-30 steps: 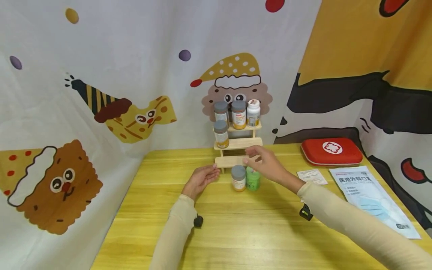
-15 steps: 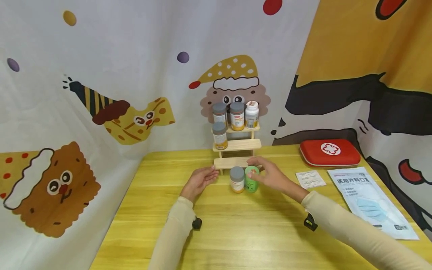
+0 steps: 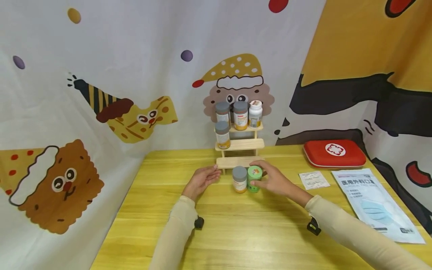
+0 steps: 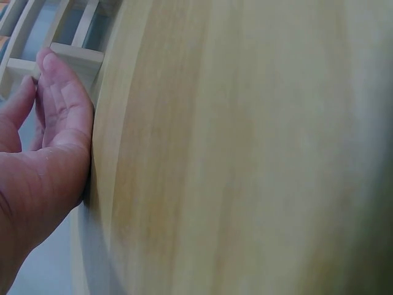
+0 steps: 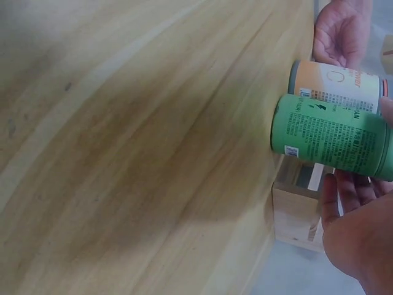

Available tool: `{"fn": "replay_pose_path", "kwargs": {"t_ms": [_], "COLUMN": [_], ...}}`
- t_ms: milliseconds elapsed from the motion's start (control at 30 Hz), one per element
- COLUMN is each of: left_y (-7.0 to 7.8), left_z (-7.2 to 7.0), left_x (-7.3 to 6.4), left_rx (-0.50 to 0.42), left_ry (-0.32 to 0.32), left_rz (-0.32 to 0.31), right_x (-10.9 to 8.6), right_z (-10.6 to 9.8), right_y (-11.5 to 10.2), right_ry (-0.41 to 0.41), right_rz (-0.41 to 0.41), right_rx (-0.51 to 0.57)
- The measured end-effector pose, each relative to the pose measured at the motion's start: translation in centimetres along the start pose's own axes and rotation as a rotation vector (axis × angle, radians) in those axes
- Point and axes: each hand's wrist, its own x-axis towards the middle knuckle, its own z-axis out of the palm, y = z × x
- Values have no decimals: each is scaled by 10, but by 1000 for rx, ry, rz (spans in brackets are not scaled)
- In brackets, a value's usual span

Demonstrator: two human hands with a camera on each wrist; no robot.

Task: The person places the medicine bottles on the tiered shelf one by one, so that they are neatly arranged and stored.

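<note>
My right hand (image 3: pixel 275 180) holds a green bottle (image 3: pixel 254 185), with the thumb in front and the fingers reaching behind it. The bottle stands upright on the table beside a grey-lidded supplement bottle (image 3: pixel 240 183). My left hand (image 3: pixel 200 182) is at the left end of the lowest shelf of a small wooden tiered stand (image 3: pixel 233 162), its fingers fairly straight and the tips at the stand's corner. In the left wrist view, the fingertips of my left hand (image 4: pixel 58 117) meet the stand's frame (image 4: pixel 77 54). The right wrist view shows printed text on the green bottle (image 5: pixel 328 132).
On the stand's top shelf are two grey-lidded bottles (image 3: pixel 240 118) and a white bottle (image 3: pixel 255 115); another grey-lidded bottle (image 3: pixel 222 137) is on the middle shelf. At right lie a red first-aid case (image 3: pixel 334 159), a paper packet (image 3: pixel 314 180) and a face-mask pack (image 3: pixel 374 206).
My right hand has come down from above the lowest shelf to the green bottle and now has its thumb and fingers around it. The left hand has stayed at the stand's corner.
</note>
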Motion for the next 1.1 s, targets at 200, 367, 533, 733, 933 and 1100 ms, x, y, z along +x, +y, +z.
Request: {"fn": "replay_pose_path", "kwargs": {"t_ms": [200,367,533,733,933,1100], "left_y": [-1,-1,-1,-1,-2,0], "left_z": [0,0,-1,-1,-1,-1], "left_x": [1,3,4,2,2,2], "left_rx": [6,9,5,-18,-24,-24], "left_ry": [0,-6,-8,6,-2,-8], "left_rz": [5,6,-6,-5,-2,-6], "right_x": [0,-1,0,1,-1,-1], "right_z": [-1,-3,-3,-3,-3,-2], "right_y": [4,4,4,6,4,1], "right_ry": [-12,-8,-3,12,33,44], "right_rz": [16,6,8,8,-5,-2], "right_rx": [35,39,58,54,40,20]}}
